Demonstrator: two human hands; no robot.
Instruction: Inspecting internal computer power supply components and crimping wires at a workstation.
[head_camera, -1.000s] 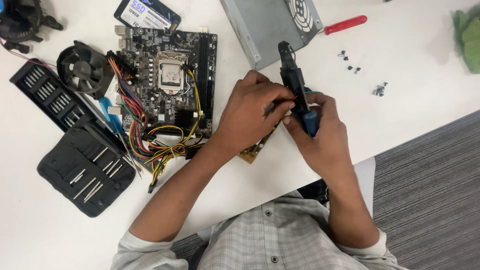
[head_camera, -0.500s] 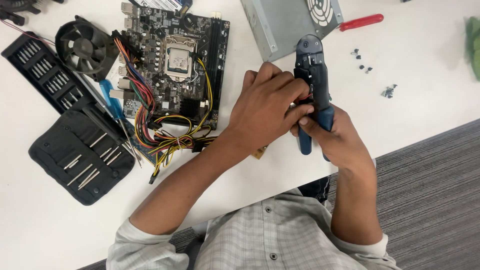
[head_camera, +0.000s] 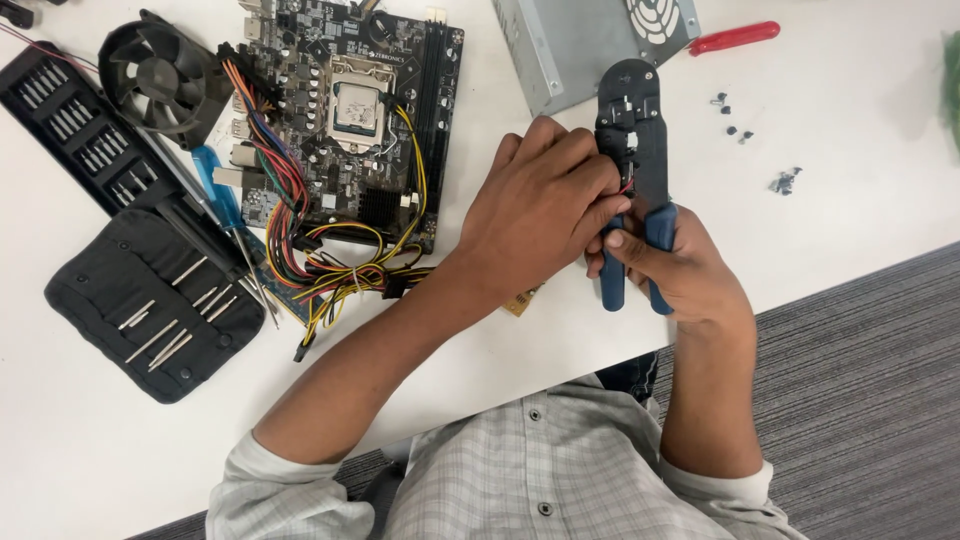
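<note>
1. Compared with a moment ago, the crimping tool sits a touch further to the right and more upright over the table, and the motherboard now shows more fully at the top.
2. The right hand is clenched around the tool's blue handles, just above the table's near edge.
3. The left hand reaches across to the tool's black head; its fingers pinch something small there with a hint of red wire, too hidden to make out.
4. A tan piece peeks out under the left wrist; what it is I cannot tell.
5. The grey metal power supply and the red-handled tool are cut off or partly hidden at the top.
6. A black roll-up pouch lies open at left with slim metal bits tucked in its loops; beside it a black bit holder carries rows of driver bits.
7. A bundle of coloured cables trails off the motherboard; a black fan and a blue screwdriver lie nearby, and small screws lie scattered at right.
</note>
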